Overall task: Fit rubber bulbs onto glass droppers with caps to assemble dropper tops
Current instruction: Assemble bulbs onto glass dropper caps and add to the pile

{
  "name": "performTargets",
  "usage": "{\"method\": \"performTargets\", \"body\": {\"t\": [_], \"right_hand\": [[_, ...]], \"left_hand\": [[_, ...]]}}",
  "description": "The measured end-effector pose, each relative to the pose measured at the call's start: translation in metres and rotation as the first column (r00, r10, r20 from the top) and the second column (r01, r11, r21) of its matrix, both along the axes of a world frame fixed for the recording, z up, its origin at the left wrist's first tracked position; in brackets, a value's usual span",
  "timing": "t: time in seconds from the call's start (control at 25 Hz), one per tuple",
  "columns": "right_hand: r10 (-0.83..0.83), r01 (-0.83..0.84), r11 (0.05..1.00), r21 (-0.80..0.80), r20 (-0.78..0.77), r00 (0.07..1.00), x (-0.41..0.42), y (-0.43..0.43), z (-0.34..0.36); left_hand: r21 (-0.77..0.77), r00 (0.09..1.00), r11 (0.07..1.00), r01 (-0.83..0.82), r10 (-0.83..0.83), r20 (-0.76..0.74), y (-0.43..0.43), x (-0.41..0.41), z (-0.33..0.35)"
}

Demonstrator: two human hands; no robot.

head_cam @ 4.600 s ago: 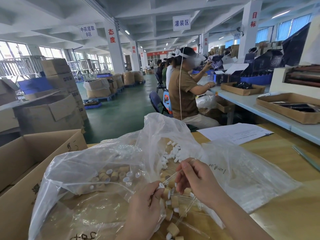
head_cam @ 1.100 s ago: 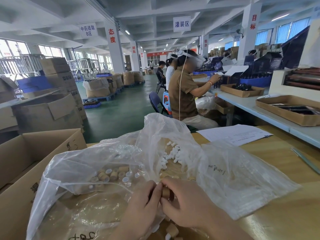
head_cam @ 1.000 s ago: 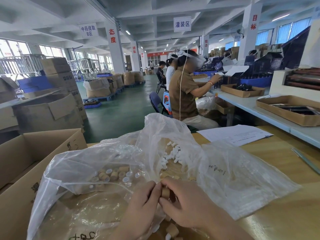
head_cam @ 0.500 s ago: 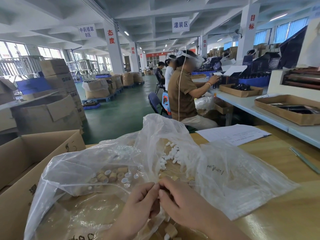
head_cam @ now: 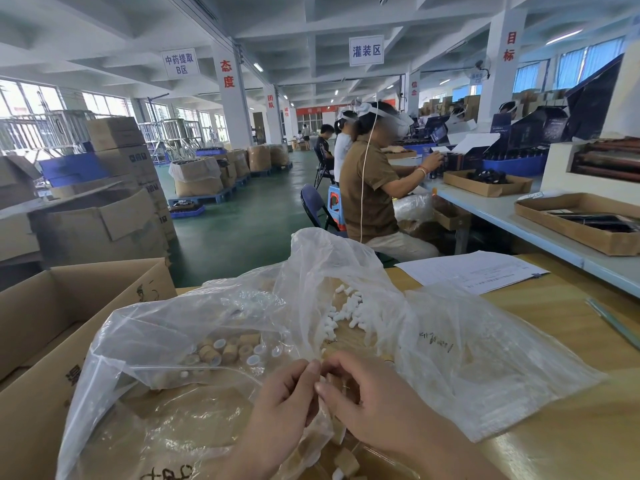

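One dropper top [head_cam: 333,380], pinched between my left fingers [head_cam: 311,368] and right fingers [head_cam: 322,388]. Its bulb likely soft, glass brittle; I'd hold the cap.

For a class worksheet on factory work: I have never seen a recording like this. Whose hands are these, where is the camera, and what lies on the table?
No machine here: a person wears one camera on the head, looking down at their own hands. On the yellowish wooden table lie clear plastic bags holding small white rubber bulbs and tan cylindrical caps; an open brown cardboard box stands left. The left hand and right hand together pinch a small tan part, mostly hidden by fingers.
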State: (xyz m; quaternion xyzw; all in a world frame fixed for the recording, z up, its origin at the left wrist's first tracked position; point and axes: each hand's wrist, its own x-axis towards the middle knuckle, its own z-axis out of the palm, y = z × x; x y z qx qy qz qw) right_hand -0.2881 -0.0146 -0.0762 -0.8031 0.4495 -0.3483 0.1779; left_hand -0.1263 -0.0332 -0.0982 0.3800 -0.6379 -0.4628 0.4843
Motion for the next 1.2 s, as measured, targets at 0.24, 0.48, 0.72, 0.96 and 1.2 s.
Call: {"method": "performTargets", "body": {"t": [0.24, 0.48, 0.72, 0.96, 1.2], "right_hand": [[0.039, -0.040, 0.999, -0.027, -0.054, 0.998, 0.004, 0.000, 0.002], [0.016, -0.014, 1.000, 0.027, -0.064, 0.998, 0.006, 0.001, 0.004], [-0.071, 0.070, 0.997, -0.010, -0.164, 0.984, 0.018, 0.001, -0.001], [-0.072, 0.068, 0.997, -0.029, -0.203, 0.977, 0.020, 0.001, -0.001], [-0.117, 0.103, 0.992, -0.075, -0.221, 0.968, 0.023, 0.002, -0.001]], "left_hand": [[-0.077, 0.989, 0.993, -0.088, 0.096, 0.108, -0.005, 0.006, -0.004], [-0.103, 0.985, 0.994, -0.029, 0.046, 0.166, -0.005, 0.004, -0.002], [-0.171, 0.963, 0.984, -0.056, 0.098, 0.252, -0.002, 0.008, 0.006], [-0.174, 0.962, 0.983, -0.057, 0.101, 0.252, -0.001, 0.008, 0.009], [-0.217, 0.958, 0.971, -0.098, 0.151, 0.245, 0.000, 0.008, 0.008]]}}
